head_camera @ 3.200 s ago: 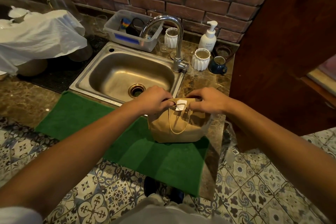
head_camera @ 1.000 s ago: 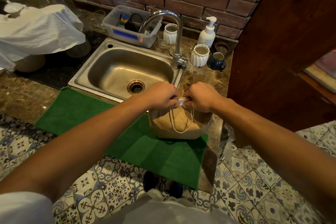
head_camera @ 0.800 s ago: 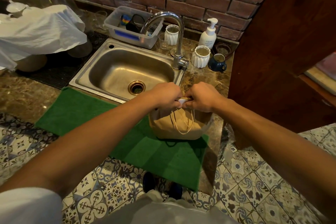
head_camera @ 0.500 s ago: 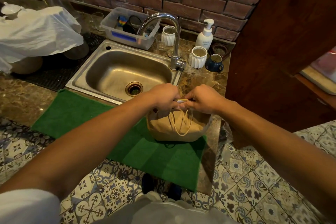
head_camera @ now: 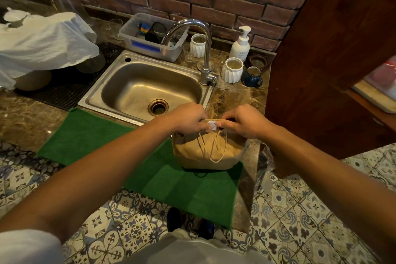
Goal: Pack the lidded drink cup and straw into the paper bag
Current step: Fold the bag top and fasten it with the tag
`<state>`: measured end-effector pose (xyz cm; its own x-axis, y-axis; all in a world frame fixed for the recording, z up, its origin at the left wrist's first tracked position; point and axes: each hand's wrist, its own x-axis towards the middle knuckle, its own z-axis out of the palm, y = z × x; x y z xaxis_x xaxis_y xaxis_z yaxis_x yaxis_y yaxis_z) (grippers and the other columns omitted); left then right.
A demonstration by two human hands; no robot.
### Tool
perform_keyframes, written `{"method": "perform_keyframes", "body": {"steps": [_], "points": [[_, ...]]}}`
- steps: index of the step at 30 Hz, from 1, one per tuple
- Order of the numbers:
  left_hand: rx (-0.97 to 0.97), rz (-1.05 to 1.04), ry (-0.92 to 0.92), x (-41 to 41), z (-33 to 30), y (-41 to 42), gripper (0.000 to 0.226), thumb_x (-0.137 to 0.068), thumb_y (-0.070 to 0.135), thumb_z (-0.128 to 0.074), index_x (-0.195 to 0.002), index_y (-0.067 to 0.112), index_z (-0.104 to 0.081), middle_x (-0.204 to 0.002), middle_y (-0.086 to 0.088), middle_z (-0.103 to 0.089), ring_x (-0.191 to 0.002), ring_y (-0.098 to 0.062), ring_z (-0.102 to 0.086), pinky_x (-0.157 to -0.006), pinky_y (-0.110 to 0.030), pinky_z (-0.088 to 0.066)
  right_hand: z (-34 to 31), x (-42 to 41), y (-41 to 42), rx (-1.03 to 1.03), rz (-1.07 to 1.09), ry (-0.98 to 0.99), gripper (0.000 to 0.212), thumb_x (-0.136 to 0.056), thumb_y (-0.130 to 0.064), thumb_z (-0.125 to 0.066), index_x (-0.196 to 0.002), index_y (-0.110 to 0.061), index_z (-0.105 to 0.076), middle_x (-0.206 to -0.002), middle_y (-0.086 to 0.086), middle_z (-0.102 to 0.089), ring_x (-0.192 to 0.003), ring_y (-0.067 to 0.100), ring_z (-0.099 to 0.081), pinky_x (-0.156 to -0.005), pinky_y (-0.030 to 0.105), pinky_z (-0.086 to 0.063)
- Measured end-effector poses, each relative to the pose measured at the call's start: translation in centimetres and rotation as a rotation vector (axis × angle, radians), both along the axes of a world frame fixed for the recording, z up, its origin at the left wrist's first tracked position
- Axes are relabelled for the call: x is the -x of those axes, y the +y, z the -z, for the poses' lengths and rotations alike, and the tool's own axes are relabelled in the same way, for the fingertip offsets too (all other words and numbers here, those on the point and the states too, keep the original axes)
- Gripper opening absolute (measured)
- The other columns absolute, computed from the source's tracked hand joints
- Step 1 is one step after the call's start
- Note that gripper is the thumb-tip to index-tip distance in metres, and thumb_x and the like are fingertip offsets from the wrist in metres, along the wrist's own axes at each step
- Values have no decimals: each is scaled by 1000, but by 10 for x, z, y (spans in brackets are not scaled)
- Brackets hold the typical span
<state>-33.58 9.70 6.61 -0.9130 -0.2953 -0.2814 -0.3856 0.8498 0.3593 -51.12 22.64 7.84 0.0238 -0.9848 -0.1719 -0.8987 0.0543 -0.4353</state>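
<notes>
A brown paper bag [head_camera: 205, 154] stands on the right end of a green mat [head_camera: 102, 135], at the counter's front edge. Its top is folded shut and its twine handles hang down the near face. My left hand [head_camera: 190, 119] and my right hand [head_camera: 243, 121] pinch the folded top from either side. A small white sticker [head_camera: 212, 124] sits on the fold between my thumbs. The cup and straw are hidden; I cannot see inside the bag.
A steel sink [head_camera: 147, 90] with a tall tap [head_camera: 203, 49] lies just behind the bag. White ribbed cups [head_camera: 232, 70], a blue mug [head_camera: 252, 76] and a soap pump [head_camera: 241, 45] stand at the back right. A wooden panel [head_camera: 330, 60] rises to the right.
My hands have drawn together on the bag's top, folding it flatter. The white sticker is now pressed between my thumbs on the fold. The bag has stayed in place.
</notes>
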Motion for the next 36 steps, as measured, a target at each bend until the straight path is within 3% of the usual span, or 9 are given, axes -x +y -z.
{"method": "perform_keyframes", "body": {"steps": [4,8,13,17,21,26,32,36], "points": [[-169,-34,79,-23,-5,-5,49,-88,68,-55,-96,22,-72,-77,6,-66,-69,-13,-61,-61,-34,-45,-4,9,9,-60,52,-1,60,-87,-76,-45,-107,-30,-78,-87,-5,-77,-77,14,-68,-69,47,-57],[-154,9,32,-53,-7,-13,50,-83,58,-69,-124,29,-62,-103,14,-66,-88,-6,-61,-74,-26,-47,-9,17,16,-86,107,-57,47,-89,-58,-66,-119,-24,-75,-107,-4,-77,-94,13,-68,-82,42,-58],[-139,0,70,-61,-10,-19,28,-92,28,-64,-119,25,-66,-106,10,-68,-93,-9,-59,-76,-27,-42,-8,28,31,-143,138,-76,47,-82,-48,-79,-123,-25,-73,-110,-7,-77,-102,13,-68,-91,44,-55],[-136,1,84,-63,-9,-21,21,-91,27,-65,-112,26,-69,-101,11,-69,-90,-8,-59,-72,-25,-40,-7,32,36,-159,156,-58,48,-81,-47,-81,-125,-31,-70,-111,-12,-75,-104,11,-66,-95,43,-53],[-168,-35,97,-67,-8,-17,33,-90,41,-68,-120,29,-65,-104,14,-68,-90,-6,-61,-76,-25,-46,-7,33,40,-152,150,-77,59,-79,-51,-81,-132,-32,-64,-122,-12,-71,-113,11,-63,-99,40,-52],[-126,-132,160,-78,-5,-17,30,-93,39,-66,-122,31,-68,-109,14,-72,-97,-8,-63,-83,-35,-52,-3,34,46,-79,152,-36,45,-87,-35,-77,-131,-34,-65,-117,-13,-73,-107,11,-66,-93,41,-54],[-49,-182,181,-80,-5,-13,29,-93,30,-65,-121,35,-71,-112,11,-75,-102,-15,-67,-87,-41,-54,0,29,55,34,143,-14,35,-94,-31,-70,-128,-38,-69,-114,-10,-76,-99,13,-69,-85,41,-57],[11,-224,248,-81,-1,-6,36,-90,14,-67,-119,35,-72,-109,6,-77,-100,-19,-70,-88,-39,-55,3,26,63,124,176,26,34,-96,-22,-68,-127,-36,-71,-113,-6,-76,-97,11,-62,-77,32,-46]]}}
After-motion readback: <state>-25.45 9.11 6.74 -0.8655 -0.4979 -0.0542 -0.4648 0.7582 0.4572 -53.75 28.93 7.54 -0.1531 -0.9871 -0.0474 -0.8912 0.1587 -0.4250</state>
